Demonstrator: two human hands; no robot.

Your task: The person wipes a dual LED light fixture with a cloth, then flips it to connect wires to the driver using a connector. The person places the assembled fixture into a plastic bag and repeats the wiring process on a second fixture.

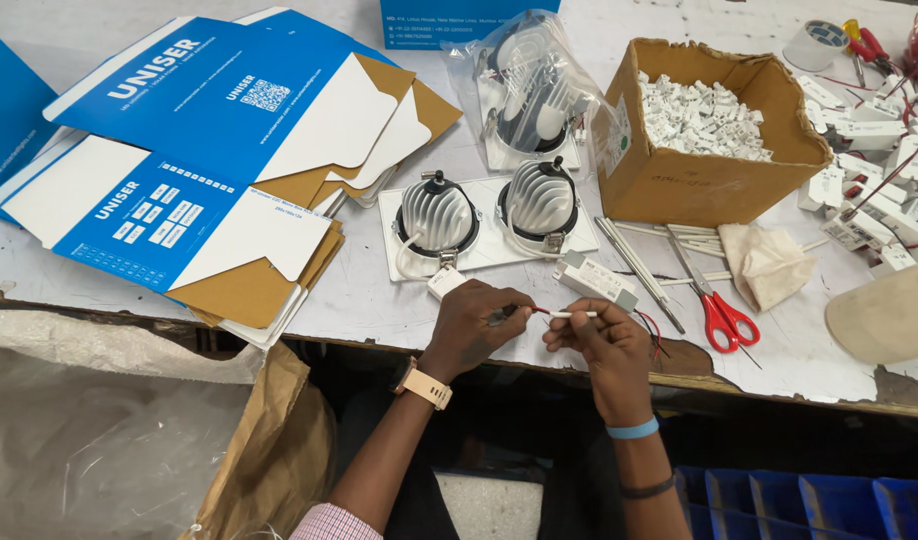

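At the near edge of the worktable (pixel 399 300), both hands meet over a thin wire lead. The left hand (pixel 471 328), wearing a tan watch strap at the wrist, has its fingers curled together and pinched on a small dark piece at the lead's left end. The right hand (pixel 604 345), with a light blue band on the wrist, has thumb and forefinger clamped on a white sleeve (pixel 569 314) from which a short red wire (pixel 542 311) runs toward the left hand. The lead sits between the two hands, just above the table edge. At 12 o'clock from the hands lies a white plate carrying two ribbed downlight housings (pixel 484 212) side by side, and a small white driver box (pixel 595 280) lies just beside the right hand at 12 o'clock. Red-handled scissors (pixel 717 305) rest at 3 o'clock of the right hand, near a crumpled cloth (pixel 769 262). At 1 o'clock stands an open cardboard box (pixel 699 180) filled with small white connectors. Flattened blue and white cartons (pixel 209 150) are stacked at 10 o'clock, well apart from the hands.
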